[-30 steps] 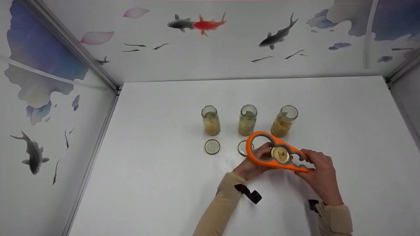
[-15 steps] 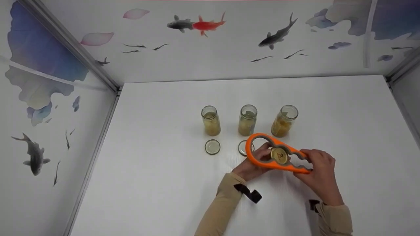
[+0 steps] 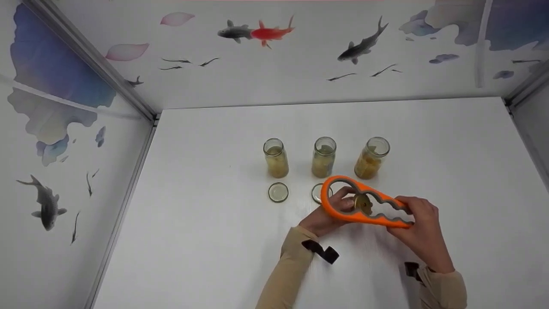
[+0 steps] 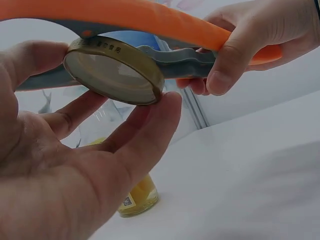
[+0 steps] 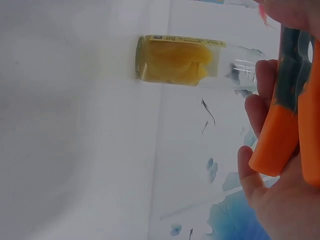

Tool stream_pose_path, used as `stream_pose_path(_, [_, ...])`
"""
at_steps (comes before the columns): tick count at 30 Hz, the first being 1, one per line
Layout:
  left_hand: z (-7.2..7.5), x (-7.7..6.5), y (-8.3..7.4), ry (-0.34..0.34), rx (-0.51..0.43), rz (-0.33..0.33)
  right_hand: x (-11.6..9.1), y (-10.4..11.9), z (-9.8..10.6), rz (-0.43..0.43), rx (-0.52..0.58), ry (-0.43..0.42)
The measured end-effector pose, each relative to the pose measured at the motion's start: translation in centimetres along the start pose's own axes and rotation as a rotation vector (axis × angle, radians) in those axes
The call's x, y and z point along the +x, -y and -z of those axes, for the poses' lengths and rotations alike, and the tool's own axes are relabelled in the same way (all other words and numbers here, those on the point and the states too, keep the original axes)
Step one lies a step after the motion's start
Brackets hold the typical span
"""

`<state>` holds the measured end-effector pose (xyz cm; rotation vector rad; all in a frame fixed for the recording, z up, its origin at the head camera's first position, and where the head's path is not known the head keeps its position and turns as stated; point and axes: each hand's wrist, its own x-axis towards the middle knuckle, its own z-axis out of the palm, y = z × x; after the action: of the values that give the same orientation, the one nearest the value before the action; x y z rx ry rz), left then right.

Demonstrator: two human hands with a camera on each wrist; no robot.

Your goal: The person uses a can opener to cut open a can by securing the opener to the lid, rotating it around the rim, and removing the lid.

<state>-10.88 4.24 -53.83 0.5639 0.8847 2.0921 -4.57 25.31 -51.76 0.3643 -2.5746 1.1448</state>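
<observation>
My left hand [image 3: 321, 219] pinches a gold jar lid [image 3: 363, 205] by its rim. In the left wrist view the lid's pale underside faces down toward the palm. My right hand [image 3: 422, 227] grips the two handles of an orange jar opener [image 3: 324, 199] with grey wavy inner pads. The opener's loop lies over the left fingers, and the lid sits between its arms in the head view. Behind the hands stands an uncapped glass jar [image 3: 368, 166] with yellow chunks, seen also as a jar [image 5: 175, 60] in the right wrist view.
Two more uncapped jars, a left jar [image 3: 276, 165] and a middle jar [image 3: 323, 165], stand in the same row. In front of them lie a left lid [image 3: 278, 192] and a second lid [image 3: 316, 193], partly covered by the opener. Printed walls edge the white table [image 3: 193, 214].
The gold lid has tilted, its top turning from facing up to being seen at a slant. The opener's handles have spread a little, and its arms stand farther from the lid.
</observation>
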Motion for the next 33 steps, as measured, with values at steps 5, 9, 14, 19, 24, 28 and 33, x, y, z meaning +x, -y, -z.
stream_pose_path(5, [0.6, 0.1, 0.8, -0.098, -0.146, 0.034, 0.0, 0.2, 0.3, -0.015, 0.009, -0.013])
stream_pose_path(9, [1.1, -0.4, 0.9, -0.133, -0.266, 0.064, -0.1, 0.2, 0.6, -0.03, 0.013, -0.027])
stream_pose_path(14, [1.0, -2.0, -0.1, -0.232, 0.152, 0.03, -0.4, 0.1, 0.8, -0.051, 0.013, -0.05])
stream_pose_path(19, [1.5, -2.8, -0.6, -0.234, 0.197, 0.061, -0.6, -0.1, 1.0, -0.075, 0.0, -0.067])
stream_pose_path(24, [1.7, -2.9, -1.1, -0.186, 0.238, 0.079, -0.8, -0.1, 1.3, -0.126, 0.001, -0.093])
stream_pose_path(28, [1.6, -2.7, -1.5, -0.165, 0.315, 0.102, -1.0, -0.1, 1.4, -0.158, -0.012, -0.111])
stream_pose_path(33, [1.5, -2.3, -1.7, -0.187, 0.394, 0.174, -1.3, -0.1, 1.6, -0.178, -0.005, -0.146])
